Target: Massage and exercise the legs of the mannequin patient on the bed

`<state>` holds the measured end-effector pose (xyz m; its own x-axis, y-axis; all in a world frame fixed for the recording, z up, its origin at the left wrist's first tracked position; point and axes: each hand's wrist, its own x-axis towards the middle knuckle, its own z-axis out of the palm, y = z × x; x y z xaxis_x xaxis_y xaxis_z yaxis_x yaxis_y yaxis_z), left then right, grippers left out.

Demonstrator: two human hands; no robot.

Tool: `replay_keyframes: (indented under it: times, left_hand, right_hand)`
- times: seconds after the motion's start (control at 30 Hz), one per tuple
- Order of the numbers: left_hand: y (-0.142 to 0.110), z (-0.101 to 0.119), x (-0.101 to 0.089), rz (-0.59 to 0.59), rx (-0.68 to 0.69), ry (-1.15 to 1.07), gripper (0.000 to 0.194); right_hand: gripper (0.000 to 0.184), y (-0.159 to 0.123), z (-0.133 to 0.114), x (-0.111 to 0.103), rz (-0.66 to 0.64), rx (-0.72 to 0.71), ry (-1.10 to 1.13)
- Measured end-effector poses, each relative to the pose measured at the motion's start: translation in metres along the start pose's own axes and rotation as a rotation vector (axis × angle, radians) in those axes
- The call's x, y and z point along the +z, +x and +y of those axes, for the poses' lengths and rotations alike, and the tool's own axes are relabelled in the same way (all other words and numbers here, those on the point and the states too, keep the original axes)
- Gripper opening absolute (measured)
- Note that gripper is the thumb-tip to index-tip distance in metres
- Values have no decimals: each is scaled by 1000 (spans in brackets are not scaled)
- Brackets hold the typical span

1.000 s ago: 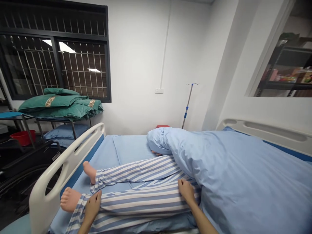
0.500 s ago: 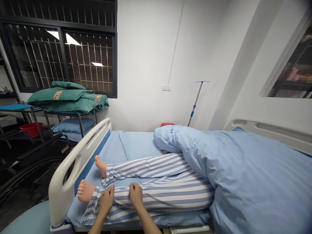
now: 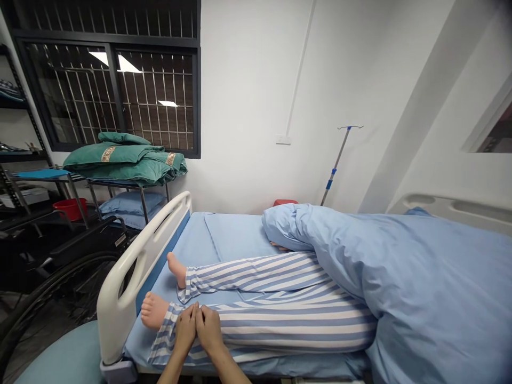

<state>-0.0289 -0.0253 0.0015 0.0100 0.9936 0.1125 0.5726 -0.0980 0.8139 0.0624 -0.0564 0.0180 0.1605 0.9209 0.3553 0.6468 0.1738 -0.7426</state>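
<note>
Together, left hand [image 3: 184, 329] and right hand [image 3: 208, 330] on striped pyjama leg [image 3: 288, 325], grip unclear

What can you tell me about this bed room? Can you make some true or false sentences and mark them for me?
The left hand and right hand rest on the blue-and-white striped trousers. True.
The curved white plastic bed rail lies flat. False: it stands upright beside the mattress.
The pale blue cloth quilt covers both bare feet. False: the feet stick out past it.
Folded green blankets sit on a dark metal rack. True.
The round red plastic bucket stands on the mattress. False: it is off the bed, beyond the black wheelchair.
</note>
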Motion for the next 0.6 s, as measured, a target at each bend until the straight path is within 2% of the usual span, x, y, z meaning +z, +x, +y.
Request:
replay_keyframes:
  times: [0.23,0.43,0.6]
  left_hand:
    - [3,-4,5,42,20,25,37]
    - [1,2,2,40,-15,3,35]
    - [0,6,0,3,-36,41,40]
  right_hand:
    - [42,3,7,14,19,70,142]
    - [40,3,8,12,6,79,171]
    - [38,9,8,9,-53,154,243]
